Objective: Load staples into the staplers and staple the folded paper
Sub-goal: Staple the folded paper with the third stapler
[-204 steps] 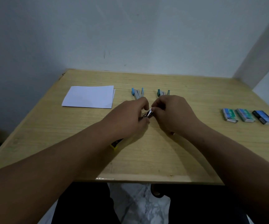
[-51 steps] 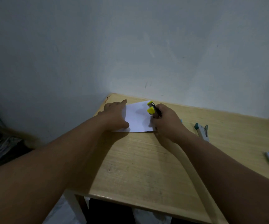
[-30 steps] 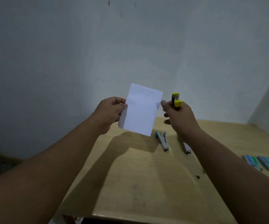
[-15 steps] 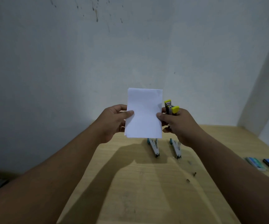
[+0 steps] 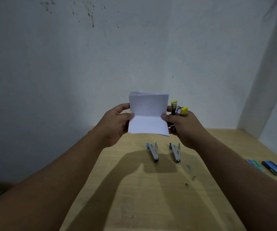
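folded paper pinched by left hand fingers and right hand, whose fingers also grip yellow stapler.

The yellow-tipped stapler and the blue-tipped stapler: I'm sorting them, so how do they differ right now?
The yellow-tipped metal stapler is gripped in the right hand, up in the air; the blue-tipped metal stapler lies untouched on the wooden table. The yellow one points upward, the blue one lies flat. Both have silvery metal bodies.
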